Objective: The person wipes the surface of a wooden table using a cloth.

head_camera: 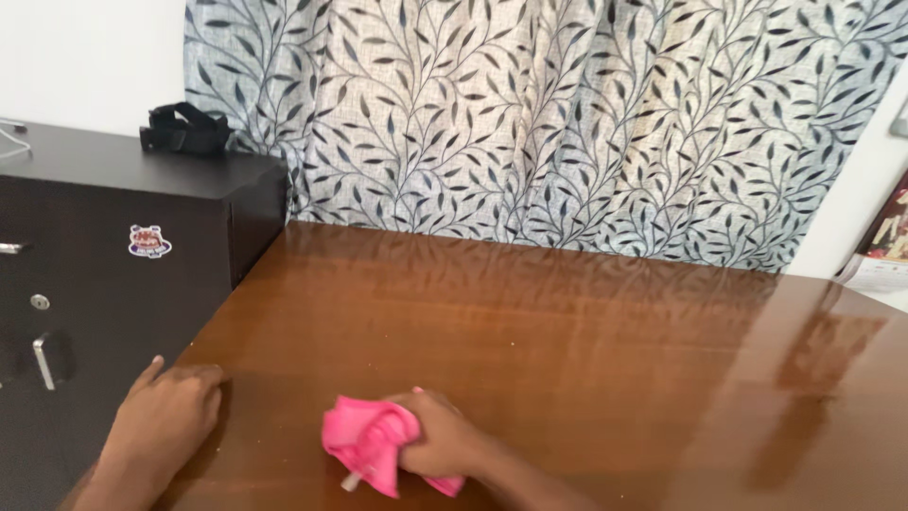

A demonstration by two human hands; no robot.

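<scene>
The right hand is closed around a bunched pink cloth, fingers curled tight on it, and presses it down onto the brown wooden surface. The cloth lies near the front edge of the surface, left of centre, with most of its folds spilling out to the left of the hand and a small pink end showing under the wrist on the right. A short pale tip pokes out beneath the cloth; what it is cannot be told.

The left hand rests flat on the surface at its left edge, fingers loosely spread and holding nothing, fingertips just beside the dark cabinet. It sits well apart from the cloth.

The cabinet stands against the left side of the surface and rises above it. Its front carries a small sticker, a round lock and a metal handle. On its top, near the back, lies a black strap.

Behind the surface hangs a grey curtain printed with dark leafy vines, and its pattern is mirrored faintly in the polished wood. At the far right edge a bit of printed paper shows against a white wall.
</scene>
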